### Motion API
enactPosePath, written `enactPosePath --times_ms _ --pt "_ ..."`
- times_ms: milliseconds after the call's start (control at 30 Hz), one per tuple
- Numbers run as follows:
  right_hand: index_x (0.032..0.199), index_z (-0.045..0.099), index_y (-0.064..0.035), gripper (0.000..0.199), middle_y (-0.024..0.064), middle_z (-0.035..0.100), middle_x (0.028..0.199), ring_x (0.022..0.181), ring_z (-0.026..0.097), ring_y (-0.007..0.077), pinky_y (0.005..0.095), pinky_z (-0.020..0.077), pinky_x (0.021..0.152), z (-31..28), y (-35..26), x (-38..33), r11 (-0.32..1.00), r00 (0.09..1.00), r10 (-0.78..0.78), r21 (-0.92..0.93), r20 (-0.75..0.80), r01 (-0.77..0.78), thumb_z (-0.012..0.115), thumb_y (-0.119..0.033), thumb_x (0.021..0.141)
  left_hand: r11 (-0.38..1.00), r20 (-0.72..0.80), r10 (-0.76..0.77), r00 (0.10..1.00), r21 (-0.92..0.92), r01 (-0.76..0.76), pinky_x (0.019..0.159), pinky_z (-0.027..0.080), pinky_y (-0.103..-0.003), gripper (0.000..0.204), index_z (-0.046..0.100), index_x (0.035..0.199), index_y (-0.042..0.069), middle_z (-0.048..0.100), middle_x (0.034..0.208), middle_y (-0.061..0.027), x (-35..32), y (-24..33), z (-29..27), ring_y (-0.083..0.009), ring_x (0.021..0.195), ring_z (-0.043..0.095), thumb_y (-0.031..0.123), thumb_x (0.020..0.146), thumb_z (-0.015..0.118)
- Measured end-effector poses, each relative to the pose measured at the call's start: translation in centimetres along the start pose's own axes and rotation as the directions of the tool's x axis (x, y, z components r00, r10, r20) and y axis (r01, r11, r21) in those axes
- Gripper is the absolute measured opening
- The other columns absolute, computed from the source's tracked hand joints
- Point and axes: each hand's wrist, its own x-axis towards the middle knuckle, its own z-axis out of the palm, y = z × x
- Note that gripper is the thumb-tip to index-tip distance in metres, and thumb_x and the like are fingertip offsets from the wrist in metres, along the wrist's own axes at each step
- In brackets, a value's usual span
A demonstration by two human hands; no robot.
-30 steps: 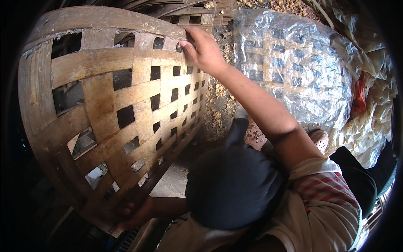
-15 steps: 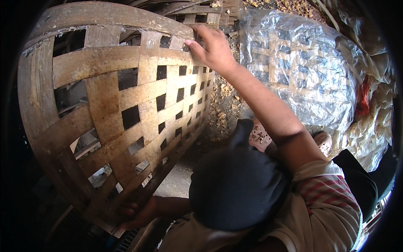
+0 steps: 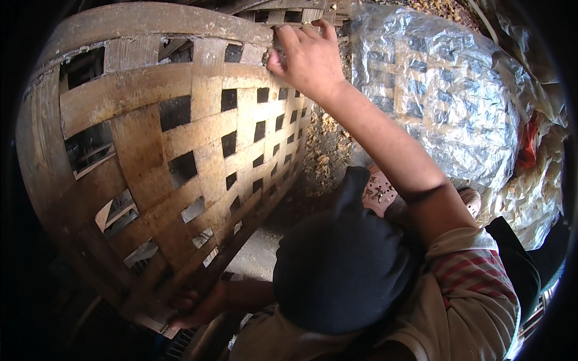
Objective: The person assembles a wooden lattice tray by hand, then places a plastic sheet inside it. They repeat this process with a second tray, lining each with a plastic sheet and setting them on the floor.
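Panel: woven split bamboo, tilted on edge, reaching from the left hand up to the right.
Right hand: half-curled, thumb against the panel's face, fingers at the top rim; firmness of hold cannot be told.
Left hand: shadowed, holding the lower corner.
Plastic sheet: right of the right hand, already over another lattice.
Panel stage: upright, face bare of plastic; how much remains cannot be told.

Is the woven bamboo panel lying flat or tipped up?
Tipped up: the woven bamboo panel slants, its openings looking smaller and smaller from the near side toward the littered floor.
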Motion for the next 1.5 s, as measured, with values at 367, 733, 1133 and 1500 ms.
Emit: enactPosePath --times_ms 367,733,1133,1500 --pt "0.135 0.049 -0.0117 0.050 0.0111 0.066 0.123 0.116 0.061 0.0293 0.0530 0.0378 0.105 2.0 2.8 -1.2 0.966 0.997 -0.082 0.244 -0.015 0.083 0.058 -0.008 0.086 1.000 0.128 -0.007 0.992 -0.025 0.010 0.064 0.049 -0.033 0.049 0.052 0.078 0.017 0.043 0.064 0.0053 0.7 -0.2 -1.3 -0.0107 0.059 0.046 0.063 0.096 0.046" --pt "0.094 0.074 -0.0081 0.023 0.0065 0.074 0.083 0.082 0.070 0.0159 0.0314 0.0594 0.073 2.8 5.3 -4.2 0.838 0.882 0.431 0.277 0.190 -0.469 0.072 -0.031 0.091 0.993 0.094 0.109 0.990 0.032 -0.112 0.066 0.049 -0.035 0.047 0.056 0.094 0.015 0.042 0.066 0.0041 -0.2 -0.1 0.4 -0.0105 0.060 0.044 0.059 0.099 0.041" --pt "0.096 0.069 -0.0092 0.039 0.0083 0.070 0.078 0.091 0.066 0.0255 0.0430 0.0485 0.088 2.2 1.0 -3.1 0.838 0.845 0.511 0.127 0.157 -0.531 0.078 -0.042 0.077 0.990 0.138 0.118 0.983 0.062 -0.127 0.062 0.046 -0.031 0.050 0.052 0.087 0.014 0.040 0.066 0.0038 -0.1 0.0 0.7 -0.0101 0.060 0.043 0.061 0.099 0.040" --pt "0.082 0.071 -0.0106 0.022 0.0051 0.071 0.075 0.084 0.063 0.0240 0.0418 0.0432 0.080 2.5 0.3 -2.6 0.936 0.927 0.347 -0.105 0.141 -0.335 0.073 -0.033 0.083 0.985 0.118 0.154 0.981 0.063 -0.162 0.059 0.044 -0.028 0.051 0.053 0.097 0.013 0.040 0.068 0.0037 -0.3 -0.2 0.8 -0.0094 0.060 0.041 0.062 0.100 0.038"
